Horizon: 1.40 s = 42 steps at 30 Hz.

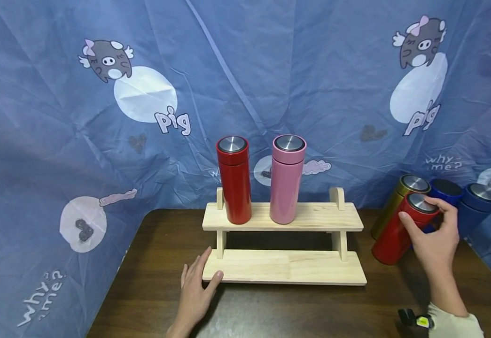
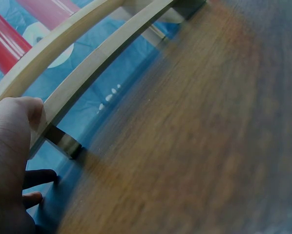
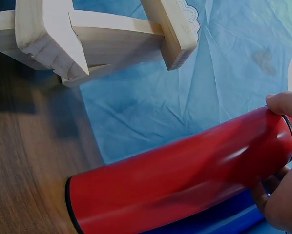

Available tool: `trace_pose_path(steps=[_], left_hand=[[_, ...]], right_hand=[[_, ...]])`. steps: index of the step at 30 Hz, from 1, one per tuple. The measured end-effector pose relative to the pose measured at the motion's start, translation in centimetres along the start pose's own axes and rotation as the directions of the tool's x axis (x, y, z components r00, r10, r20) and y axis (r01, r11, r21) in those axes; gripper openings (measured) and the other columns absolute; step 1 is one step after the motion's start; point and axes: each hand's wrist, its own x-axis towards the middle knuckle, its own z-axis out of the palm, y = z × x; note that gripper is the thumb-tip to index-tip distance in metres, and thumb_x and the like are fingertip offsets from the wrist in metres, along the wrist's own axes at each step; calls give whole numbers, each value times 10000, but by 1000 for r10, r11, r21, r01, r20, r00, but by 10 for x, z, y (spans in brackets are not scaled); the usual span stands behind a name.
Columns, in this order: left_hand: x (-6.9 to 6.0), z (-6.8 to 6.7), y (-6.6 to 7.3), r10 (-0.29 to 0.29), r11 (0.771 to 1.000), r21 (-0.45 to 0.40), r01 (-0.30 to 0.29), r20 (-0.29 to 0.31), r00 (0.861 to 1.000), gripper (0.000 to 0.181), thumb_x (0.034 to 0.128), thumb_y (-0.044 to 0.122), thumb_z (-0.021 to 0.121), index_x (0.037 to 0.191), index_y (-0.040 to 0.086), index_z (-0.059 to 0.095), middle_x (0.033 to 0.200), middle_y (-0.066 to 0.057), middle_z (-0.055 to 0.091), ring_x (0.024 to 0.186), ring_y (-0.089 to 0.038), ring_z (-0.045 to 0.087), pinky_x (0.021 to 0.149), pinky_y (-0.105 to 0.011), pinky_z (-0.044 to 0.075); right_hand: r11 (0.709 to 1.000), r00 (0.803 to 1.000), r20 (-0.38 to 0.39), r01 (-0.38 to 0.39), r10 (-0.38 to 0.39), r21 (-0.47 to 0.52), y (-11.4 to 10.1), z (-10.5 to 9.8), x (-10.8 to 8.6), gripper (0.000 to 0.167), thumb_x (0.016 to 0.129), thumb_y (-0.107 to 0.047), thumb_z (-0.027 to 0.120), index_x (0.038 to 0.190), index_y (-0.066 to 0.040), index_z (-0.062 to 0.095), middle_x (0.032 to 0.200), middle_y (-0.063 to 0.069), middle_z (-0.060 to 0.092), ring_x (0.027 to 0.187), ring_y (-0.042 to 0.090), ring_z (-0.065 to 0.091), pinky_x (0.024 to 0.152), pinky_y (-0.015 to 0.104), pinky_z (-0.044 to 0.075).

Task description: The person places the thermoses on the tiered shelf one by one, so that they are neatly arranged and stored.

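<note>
My left hand (image 1: 194, 293) rests at the left end of the wooden rack's lower shelf (image 1: 283, 266), thumb on its front edge; the left wrist view shows the thumb against the wood (image 2: 82, 73). At the right, my right hand (image 1: 437, 239) grips a red bottle (image 1: 397, 230) near its silver-topped lid, thumb on one side and fingers on the other. In the right wrist view this red bottle (image 3: 180, 170) lies across the frame with the hand (image 3: 285, 195) round its lid end. Another red bottle (image 1: 236, 188) and a pink bottle (image 1: 286, 188) stand upright on the upper shelf.
Behind the gripped bottle stand a gold bottle (image 1: 386, 216) and two blue bottles, one darker (image 1: 446, 190) and one at the far right (image 1: 475, 211). The brown table (image 1: 160, 263) meets a blue patterned cloth (image 1: 237, 70) at its back and sides.
</note>
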Motion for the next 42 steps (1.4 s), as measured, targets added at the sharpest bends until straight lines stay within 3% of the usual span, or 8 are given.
trace_pose_path(steps=[25,35,42], left_hand=[[-1,0,1,24,1000,-13,-24,-21,1000,703,1065,377,737,1664,97,496,1661,-185,549,1547,-561,437,1284,-770,80],[-2,-1,3,29,999,-18,-29,-23,999,683,1067,377,735,1653,104,514,1645,-192,564,1532,-576,447,1269,-798,92],[-1,0,1,23,1000,-19,-24,-25,999,703,1059,377,745,1660,102,505,1656,-192,552,1544,-571,434,1278,-782,79]], right_hand=[[998,996,-64,67,-68,-11,-8,-4,0,613,838,9,930,1412,-24,716,1286,-256,661,1117,1,602,890,131,449],[991,990,-75,121,-117,49,-30,-9,-1,622,825,45,917,1409,22,704,1310,-196,691,1092,29,645,887,142,482],[978,978,-68,199,-195,62,-48,-14,-4,637,850,20,900,1443,48,670,1367,-152,679,1143,54,659,930,157,502]])
